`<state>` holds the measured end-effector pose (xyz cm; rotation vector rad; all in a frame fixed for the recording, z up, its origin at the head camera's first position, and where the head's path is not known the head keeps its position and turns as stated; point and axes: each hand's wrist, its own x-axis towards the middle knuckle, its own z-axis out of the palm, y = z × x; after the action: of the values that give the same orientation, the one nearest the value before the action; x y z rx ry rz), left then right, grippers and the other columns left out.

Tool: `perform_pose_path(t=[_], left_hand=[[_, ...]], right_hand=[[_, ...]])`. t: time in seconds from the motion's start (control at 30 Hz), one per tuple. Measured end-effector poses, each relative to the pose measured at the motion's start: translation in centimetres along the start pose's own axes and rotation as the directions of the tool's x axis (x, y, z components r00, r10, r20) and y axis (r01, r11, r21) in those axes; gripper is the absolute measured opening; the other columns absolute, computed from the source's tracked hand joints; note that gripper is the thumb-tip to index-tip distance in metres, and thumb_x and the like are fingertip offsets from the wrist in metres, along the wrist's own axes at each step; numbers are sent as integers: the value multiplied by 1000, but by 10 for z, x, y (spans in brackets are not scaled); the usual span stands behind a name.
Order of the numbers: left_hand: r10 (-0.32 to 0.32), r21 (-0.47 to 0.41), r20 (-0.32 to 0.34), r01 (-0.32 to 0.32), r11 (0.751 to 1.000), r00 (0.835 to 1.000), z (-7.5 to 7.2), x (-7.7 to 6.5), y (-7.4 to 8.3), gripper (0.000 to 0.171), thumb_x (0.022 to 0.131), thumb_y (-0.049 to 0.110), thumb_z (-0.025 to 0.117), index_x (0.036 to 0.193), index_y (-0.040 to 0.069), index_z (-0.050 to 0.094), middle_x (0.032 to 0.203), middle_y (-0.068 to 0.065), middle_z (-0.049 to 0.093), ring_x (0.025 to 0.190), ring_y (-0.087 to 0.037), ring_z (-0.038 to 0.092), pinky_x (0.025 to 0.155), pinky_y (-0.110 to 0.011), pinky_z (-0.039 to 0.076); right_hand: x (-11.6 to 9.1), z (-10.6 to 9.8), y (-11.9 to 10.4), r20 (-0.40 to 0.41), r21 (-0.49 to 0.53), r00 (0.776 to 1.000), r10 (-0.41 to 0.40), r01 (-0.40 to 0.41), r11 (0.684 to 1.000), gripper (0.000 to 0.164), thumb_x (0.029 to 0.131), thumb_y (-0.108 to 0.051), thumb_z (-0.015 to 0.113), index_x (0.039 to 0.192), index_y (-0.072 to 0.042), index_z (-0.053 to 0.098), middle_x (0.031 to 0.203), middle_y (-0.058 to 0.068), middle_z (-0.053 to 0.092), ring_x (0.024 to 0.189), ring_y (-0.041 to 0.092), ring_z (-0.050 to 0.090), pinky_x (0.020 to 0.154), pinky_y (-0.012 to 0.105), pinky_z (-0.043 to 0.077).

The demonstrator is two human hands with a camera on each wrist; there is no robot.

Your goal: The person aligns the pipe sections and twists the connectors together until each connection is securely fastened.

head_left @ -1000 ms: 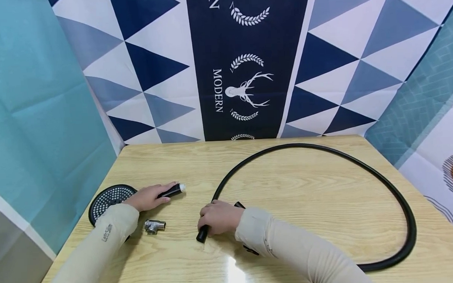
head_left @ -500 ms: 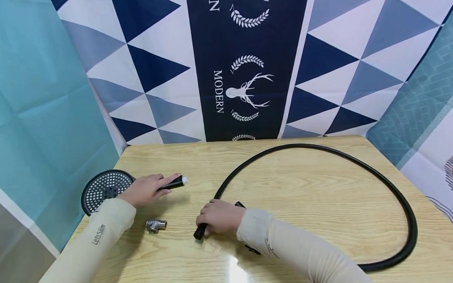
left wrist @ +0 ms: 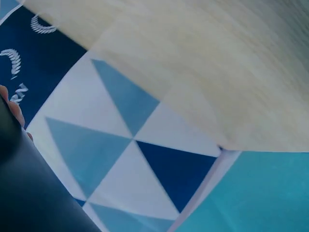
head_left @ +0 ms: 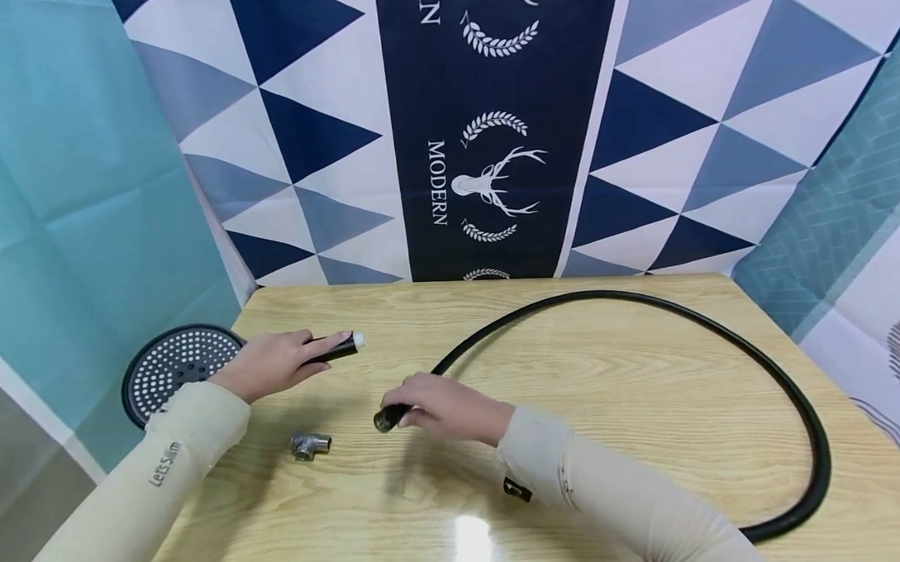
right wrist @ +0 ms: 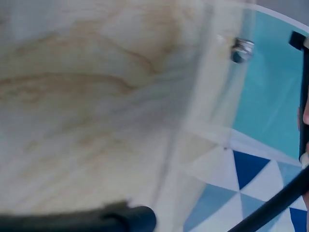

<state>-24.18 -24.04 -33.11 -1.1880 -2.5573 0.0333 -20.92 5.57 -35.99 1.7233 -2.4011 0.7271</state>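
Presently I am noting the left hand (head_left: 270, 366) gripping the shower head (head_left: 184, 348), its handle (head_left: 339, 348) pointing right, and the right hand (head_left: 443, 405) gripping the black hose (head_left: 821, 458), its end (head_left: 384, 418) pointing left, apart, above the table (head_left: 610, 391).

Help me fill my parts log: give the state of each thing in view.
Shower head, lifted, unconnected
Black hose, curved, lifted end unconnected
Metal fitting, loose on the table
Left hand, gripping the shower head
Right hand, gripping the hose end
Patterned cloth, hanging behind the table
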Motion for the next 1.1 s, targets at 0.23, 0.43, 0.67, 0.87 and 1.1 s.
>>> perform_pose_path(t=[0.23,0.43,0.67,0.87,1.1], left_hand=[[116,82,-126,-107,991,985,-18,6,1,50,103,46,27,134,17,52,69,-5,51,45,-12,38,41,-29,37],[205,182,-195,-170,969,959,-31,7,1,52,103,47,16,133,19,49,64,-5,47,42,-11,34,39,-27,34],[303,265,-252,-236,935,919,-39,12,5,45,105,42,21,133,22,49,62,-4,42,41,-11,27,37,-28,31],[335,312,-216,-260,914,917,-49,22,13,48,105,42,18,135,23,51,62,-5,42,42,-11,22,37,-24,26],[379,338,-141,-316,887,914,-60,32,19,52,105,39,13,135,22,51,65,-6,44,47,-12,26,39,-24,28]], right_hand=[[-1,-24,-1,-363,251,930,49,47,967,64,94,-53,35,110,4,57,96,17,63,83,22,59,77,34,51],[-1,-30,-6,-461,440,862,212,14,898,71,91,-56,40,114,11,50,81,17,56,66,16,47,60,30,44],[0,-33,0,-338,748,830,444,-49,662,84,83,-60,49,120,15,44,66,-1,41,57,7,34,55,22,29],[1,-35,2,-171,874,835,523,-116,471,78,85,-49,55,121,19,39,60,-4,36,51,4,30,49,19,23],[4,-39,2,3,901,814,581,-254,352,31,104,-7,34,126,14,39,58,-2,34,49,6,29,49,21,25]])
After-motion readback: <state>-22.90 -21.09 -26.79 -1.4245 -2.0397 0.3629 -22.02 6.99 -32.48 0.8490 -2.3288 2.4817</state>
